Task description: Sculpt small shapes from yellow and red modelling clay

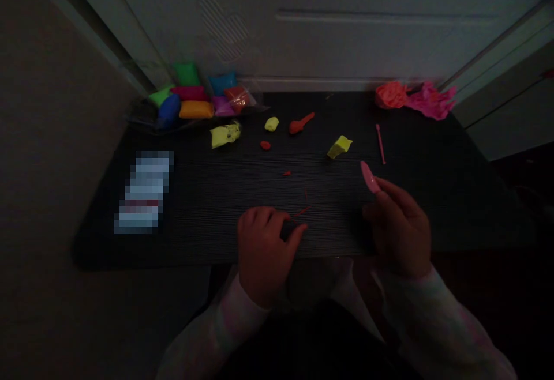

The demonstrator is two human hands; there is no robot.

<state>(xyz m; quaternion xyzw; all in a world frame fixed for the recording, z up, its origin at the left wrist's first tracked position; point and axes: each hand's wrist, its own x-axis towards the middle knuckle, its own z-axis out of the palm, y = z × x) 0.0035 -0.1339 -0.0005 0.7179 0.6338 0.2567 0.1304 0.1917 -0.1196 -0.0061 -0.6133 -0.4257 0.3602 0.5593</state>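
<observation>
The scene is very dim. My right hand [398, 227] is closed round a pink plastic modelling tool [370, 177] whose rounded blade points up and away from me. My left hand [264, 250] rests at the near edge of the dark table [194, 195], fingers curled and pinching something small and dark that I cannot make out. A thin red strand of clay [303, 211] lies just beyond its fingertips. Farther off lie a yellow clay block [340, 146], a red clay piece [300, 123], a small red blob [265, 145] and a yellow lump [272, 124].
A clear bag of coloured clay packs [194, 98] sits at the back left, with an opened yellow packet [225, 135] before it. Crumpled orange and pink wrappers [415, 98] lie at the back right, and a thin pink stick tool [380, 143]. A blurred card [142, 192] lies left.
</observation>
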